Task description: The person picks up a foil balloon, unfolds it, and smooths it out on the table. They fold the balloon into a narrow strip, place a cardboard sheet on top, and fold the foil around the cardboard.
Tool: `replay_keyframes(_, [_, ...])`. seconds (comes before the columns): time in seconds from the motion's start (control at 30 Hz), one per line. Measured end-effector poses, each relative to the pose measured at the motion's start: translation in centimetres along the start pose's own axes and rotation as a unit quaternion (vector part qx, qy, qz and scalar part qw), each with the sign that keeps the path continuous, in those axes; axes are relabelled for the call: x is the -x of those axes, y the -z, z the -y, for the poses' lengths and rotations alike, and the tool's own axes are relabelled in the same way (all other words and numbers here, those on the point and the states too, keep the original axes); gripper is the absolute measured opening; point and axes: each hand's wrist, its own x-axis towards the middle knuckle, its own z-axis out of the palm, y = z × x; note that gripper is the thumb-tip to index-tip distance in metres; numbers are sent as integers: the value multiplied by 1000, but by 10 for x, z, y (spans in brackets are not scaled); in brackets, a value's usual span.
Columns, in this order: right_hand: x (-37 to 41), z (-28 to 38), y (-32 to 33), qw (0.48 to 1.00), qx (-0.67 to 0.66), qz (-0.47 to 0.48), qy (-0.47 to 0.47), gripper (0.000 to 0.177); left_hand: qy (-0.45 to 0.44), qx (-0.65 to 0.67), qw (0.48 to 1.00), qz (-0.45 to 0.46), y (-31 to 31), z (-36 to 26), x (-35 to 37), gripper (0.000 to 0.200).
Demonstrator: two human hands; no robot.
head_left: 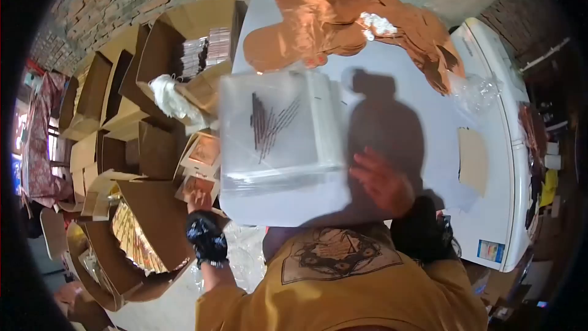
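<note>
My left hand (198, 193) is at the table's left edge, its fingers closed on a flat packet with an orange-brown picture. A similar packet (204, 149) lies just above it. My right hand (383, 185) is over the white tabletop (288, 206), fingers spread and holding nothing, in the shadow of my head. Between the hands lies a stack of clear plastic sleeves (239, 141), with several thin dark strips (263, 122) on top.
Brown flat pieces (294, 34) and small white items (376, 24) lie at the table's far side. Cardboard boxes (138, 147) with packets stand at left. A tan card (472, 162) and crumpled clear plastic (474, 92) are at right, by a white appliance (499, 208).
</note>
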Motion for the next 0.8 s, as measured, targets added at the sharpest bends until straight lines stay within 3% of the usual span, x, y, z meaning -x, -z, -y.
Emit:
replay_keyframes(0.03, [-10,-6,-1,1000,-6,-18,-12,37,-1,-9,1000,8,-8,-15,-11,21])
replay_keyframes(0.07, [-21,-15,-2,999,-14,-35,-23,36,-37,-57,993,-97,-57,-48,6,18])
replay_keyframes(0.1, [-16,-48,45,999,19,-4,-31,36,-39,-57,975,-212,-95,15,26,15])
replay_keyframes(0.13, [-33,-68,39,999,14,-21,-36,35,-96,-54,990,-90,-89,-17,8,18])
replay_keyframes(0.17, [-52,-86,31,998,6,-38,-42,35,-175,-106,977,-55,-142,-46,29,26])
replay_keyframes(0.2, [-75,-103,22,998,-24,-39,-43,36,-221,-173,949,-142,-200,-71,48,34])
replay_keyframes(0.23, [-100,-123,19,997,-45,-33,-44,37,-255,-216,933,-131,-243,-79,59,33])
replay_keyframes(0.3, [-150,-163,-4,993,-17,-114,33,38,-308,-288,902,-89,-309,-90,67,30])
replay_keyframes(0.43, [-210,-193,25,987,87,-132,-39,37,-346,-386,852,67,-404,-67,91,28])
replay_keyframes(0.47, [-216,-198,37,984,111,-129,-62,36,-349,-410,838,87,-414,-65,96,28])
replay_keyframes(0.57, [-223,-264,68,965,2,-150,-214,34,-361,-513,770,118,-447,-70,96,27])
replay_keyframes(0.6, [-219,-283,78,958,60,-161,-230,35,-335,-547,758,118,-465,-73,89,26])
replay_keyframes(0.63, [-216,-301,87,948,42,-164,-269,35,-309,-582,743,119,-487,-75,77,25])
replay_keyframes(0.67, [-215,-320,96,936,23,-168,-307,35,-358,-630,668,167,-508,-71,55,25])
replay_keyframes(0.7, [-215,-336,101,921,-28,-182,-342,35,-338,-665,637,191,-540,-65,43,25])
replay_keyframes(0.73, [-215,-352,105,901,-77,-200,-376,35,-307,-672,642,204,-564,-53,21,26])
replay_keyframes(0.77, [-216,-367,105,872,-158,-226,-403,35,-352,-652,625,245,-582,-34,-12,26])
replay_keyframes(0.8, [-217,-384,105,837,-238,-249,-426,35,-305,-707,590,243,-608,-21,-32,28])
